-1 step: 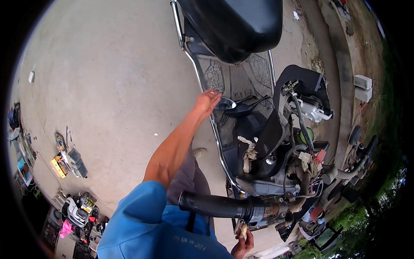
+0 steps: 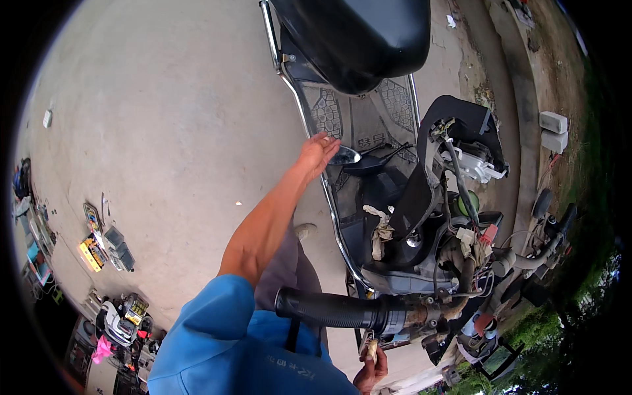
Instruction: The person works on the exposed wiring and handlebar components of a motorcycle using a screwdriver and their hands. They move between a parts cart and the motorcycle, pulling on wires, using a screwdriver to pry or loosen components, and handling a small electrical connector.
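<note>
My left hand reaches out with fingers extended beside a black-backed mirror, over the chrome side rail of the dismantled scooter; whether it touches either is unclear. My right hand, low in the head view, pinches a small pale tan object below the black handlebar grip. Other dark mirror parts lie on the footboard. A black front panel stands loose amid wires, connectors and a crumpled pale rag.
The black seat is at the top. On the concrete floor at left are toolboxes and another scooter. Two pale blocks, a dirt strip and greenery are at right. My shoe is beside the rail.
My left hand has shifted very slightly upward and right. The scooter and my right hand look almost unchanged.
</note>
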The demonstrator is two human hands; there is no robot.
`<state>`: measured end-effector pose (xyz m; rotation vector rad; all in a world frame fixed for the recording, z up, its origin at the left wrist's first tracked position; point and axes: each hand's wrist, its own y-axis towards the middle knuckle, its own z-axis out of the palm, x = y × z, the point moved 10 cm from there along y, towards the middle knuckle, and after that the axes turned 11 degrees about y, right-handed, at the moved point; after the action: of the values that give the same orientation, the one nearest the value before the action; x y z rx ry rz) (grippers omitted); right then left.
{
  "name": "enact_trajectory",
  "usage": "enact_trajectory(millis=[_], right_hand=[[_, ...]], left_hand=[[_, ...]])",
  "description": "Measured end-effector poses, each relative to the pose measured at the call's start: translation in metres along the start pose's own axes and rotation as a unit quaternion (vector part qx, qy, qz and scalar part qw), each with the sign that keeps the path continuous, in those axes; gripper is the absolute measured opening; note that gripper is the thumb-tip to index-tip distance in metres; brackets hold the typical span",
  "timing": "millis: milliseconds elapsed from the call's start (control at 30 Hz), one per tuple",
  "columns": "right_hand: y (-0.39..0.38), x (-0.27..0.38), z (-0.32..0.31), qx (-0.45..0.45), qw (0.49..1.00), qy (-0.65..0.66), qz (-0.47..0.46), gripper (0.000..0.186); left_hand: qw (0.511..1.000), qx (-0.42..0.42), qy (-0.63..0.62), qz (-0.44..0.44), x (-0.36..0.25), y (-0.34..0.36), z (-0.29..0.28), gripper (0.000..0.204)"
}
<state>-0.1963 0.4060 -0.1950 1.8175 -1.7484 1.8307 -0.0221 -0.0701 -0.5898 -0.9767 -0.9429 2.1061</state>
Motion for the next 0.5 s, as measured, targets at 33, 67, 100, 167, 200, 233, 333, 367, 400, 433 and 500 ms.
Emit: enact_trajectory(millis=[33, 67, 100, 167, 200, 233, 333, 367, 400, 433, 500], right_hand=[[0.001, 0.003, 0.006, -0.016, 0.999, -0.028, -0.016, 0.035], [0.006, 0.002, 0.011, -0.009, 1.000, -0.001, -0.026, 0.034], [0.009, 0.001, 0.016, -0.003, 0.999, 0.026, -0.038, 0.033], [0.008, -0.001, 0.022, -0.009, 0.999, 0.035, -0.032, 0.033], [0.002, -0.004, 0.023, -0.020, 0.999, 0.038, -0.023, 0.032], [0.000, -0.002, 0.022, -0.031, 0.998, 0.048, -0.027, 0.032], [-0.009, -0.005, 0.030, 0.007, 0.999, 0.048, 0.002, 0.037], [-0.011, -0.008, 0.030, 0.011, 0.998, 0.061, 0.003, 0.036], [-0.010, -0.015, 0.028, 0.012, 0.998, 0.063, -0.007, 0.035], [-0.010, -0.021, 0.027, 0.015, 0.997, 0.068, -0.017, 0.035], [-0.012, -0.025, 0.030, 0.009, 0.996, 0.084, -0.031, 0.036]], left_hand=[[1.000, 0.003, 0.002, -0.001, 0.001, -0.010, -0.002, 0.052], [1.000, 0.005, 0.012, -0.010, 0.005, -0.018, -0.007, 0.053], [1.000, 0.007, 0.022, -0.017, 0.007, -0.029, -0.013, 0.055], [0.997, -0.011, 0.064, -0.048, 0.016, -0.066, -0.041, 0.052], [0.992, -0.033, 0.107, -0.063, 0.024, -0.082, -0.062, 0.049], [0.984, -0.057, 0.148, -0.077, 0.028, -0.102, -0.088, 0.046], [0.961, -0.111, 0.249, -0.037, -0.002, -0.184, -0.134, 0.039], [0.955, -0.120, 0.270, -0.001, -0.013, -0.207, -0.153, 0.043], [0.942, -0.117, 0.310, 0.049, -0.031, -0.231, -0.157, 0.045], [0.925, -0.113, 0.349, 0.102, -0.056, -0.257, -0.145, 0.048], [0.895, -0.131, 0.395, 0.162, -0.104, -0.310, -0.106, 0.059]])
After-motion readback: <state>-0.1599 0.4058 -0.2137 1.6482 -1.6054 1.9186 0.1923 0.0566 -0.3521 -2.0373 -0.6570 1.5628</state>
